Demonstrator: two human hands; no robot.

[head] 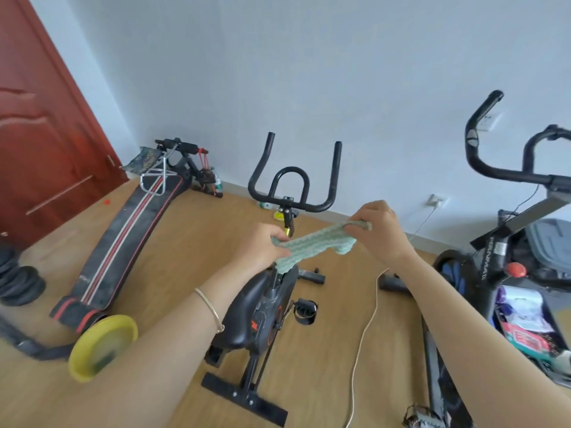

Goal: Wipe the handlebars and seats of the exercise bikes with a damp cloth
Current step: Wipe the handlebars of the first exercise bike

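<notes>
Fingers of the left hand curl round one end of the green cloth. The right hand pinches the other end, slightly higher. Both forearms reach forward, stretching the cloth in the air above the black exercise bike, short of its handlebars. A second bike stands at right.

Pale green ribbed cloth, black bike, yellow basin, red-brown door.
</notes>
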